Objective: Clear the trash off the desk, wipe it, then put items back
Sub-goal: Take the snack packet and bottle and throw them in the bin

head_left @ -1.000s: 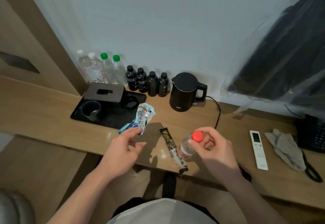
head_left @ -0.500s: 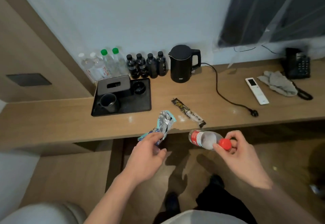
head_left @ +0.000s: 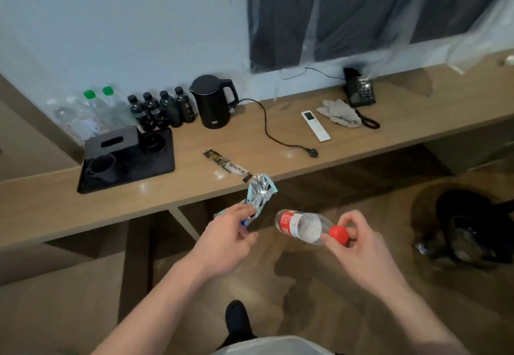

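Holding trash clear of the wooden worktop [head_left: 278, 143], above the wood floor.
I see my left hand [head_left: 226, 239] pinching a crumpled foil wrapper [head_left: 258, 194], my right hand [head_left: 358, 246] gripping a red-capped bottle [head_left: 301, 226] (label unreadable); a dark snack wrapper [head_left: 226, 165] lies near the worktop edge, by the black kettle [head_left: 212, 101].

Between your left fingers [head_left: 244, 210] you are pinching a crinkled silver foil wrapper [head_left: 260, 191] with teal edging. Your right fingers [head_left: 353, 221] are closing on a bright red cap [head_left: 338, 234], and the clear bottle [head_left: 301, 226] beyond them is showing a red label. Past your fingers, the surface [head_left: 194, 187] is showing pale wood grain, carrying a black sachet with gold print [head_left: 226, 163], a black tray [head_left: 126, 165], a black kettle [head_left: 212, 101], a white remote [head_left: 315, 125] and a grey cloth [head_left: 340, 113].
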